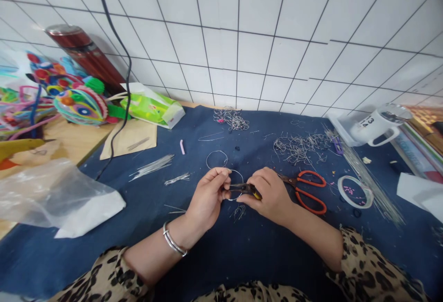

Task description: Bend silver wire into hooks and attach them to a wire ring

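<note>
My left hand (210,194) is closed in a pinch on a thin wire ring (241,176), whose loop shows between my two hands. My right hand (269,194) is wrapped round a pair of pliers (247,188) with dark jaws and a bit of yellow on the handle. The plier jaws point left and reach my left fingertips at the wire; the exact contact is hidden by the fingers. Just beyond my left hand lies another wire ring (217,159) on the dark blue cloth (207,265). A few short bent wires (238,212) lie just below the pliers.
Orange-handled scissors (311,178) lie right of my right hand, near a tangled wire heap (301,147) and a round dish of pink beads (355,191). Straight wires (152,167) lie left. A white mug (379,124) stands far right. A black cable (128,75) hangs at left.
</note>
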The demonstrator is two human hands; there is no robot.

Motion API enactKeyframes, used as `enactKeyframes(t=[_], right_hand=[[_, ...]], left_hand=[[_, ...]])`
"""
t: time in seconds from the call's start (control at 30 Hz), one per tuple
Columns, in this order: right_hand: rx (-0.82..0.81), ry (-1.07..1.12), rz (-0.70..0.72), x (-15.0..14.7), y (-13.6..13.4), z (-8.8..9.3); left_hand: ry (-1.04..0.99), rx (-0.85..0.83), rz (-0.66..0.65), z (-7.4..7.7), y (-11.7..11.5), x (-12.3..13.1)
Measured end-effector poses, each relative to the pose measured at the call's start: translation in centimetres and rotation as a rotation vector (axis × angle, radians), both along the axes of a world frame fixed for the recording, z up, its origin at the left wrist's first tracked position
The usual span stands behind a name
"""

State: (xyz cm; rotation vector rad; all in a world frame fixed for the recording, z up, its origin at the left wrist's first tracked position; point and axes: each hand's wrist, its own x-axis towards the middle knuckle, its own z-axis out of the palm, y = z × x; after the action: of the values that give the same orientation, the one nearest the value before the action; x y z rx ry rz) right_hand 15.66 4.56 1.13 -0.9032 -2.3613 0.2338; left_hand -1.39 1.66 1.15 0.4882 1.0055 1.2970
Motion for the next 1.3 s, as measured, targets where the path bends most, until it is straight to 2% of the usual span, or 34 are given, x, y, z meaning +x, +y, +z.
enactKeyframes(t=[0.27,0.6,0.73,1.07,1.3], right_hand=[[-0.122,0.135,0.029,0.4,1.1,0.0],[-0.241,0.159,0.102,0.4,1.3,0.3],[-0.310,0.176,0.077,0.6,1.4,0.4],[-0.555,0.242,0.006,1.3,1.8,0.9],[-0.552,0.239,-0.009,1.2,1.9,0.7]], left_hand=[[0.052,-0.003,-0.059,0.1,-0.1,0.3],[0.139,0.013,-0.124,0.3,-0.4,0.4],[0.165,0.010,-0.144,0.5,-0.5,0.5],[0.236,0.022,-0.288,0.7,-0.5,0.4],[0.255,0.044,-0.412,0.6,-0.8,0.6]])
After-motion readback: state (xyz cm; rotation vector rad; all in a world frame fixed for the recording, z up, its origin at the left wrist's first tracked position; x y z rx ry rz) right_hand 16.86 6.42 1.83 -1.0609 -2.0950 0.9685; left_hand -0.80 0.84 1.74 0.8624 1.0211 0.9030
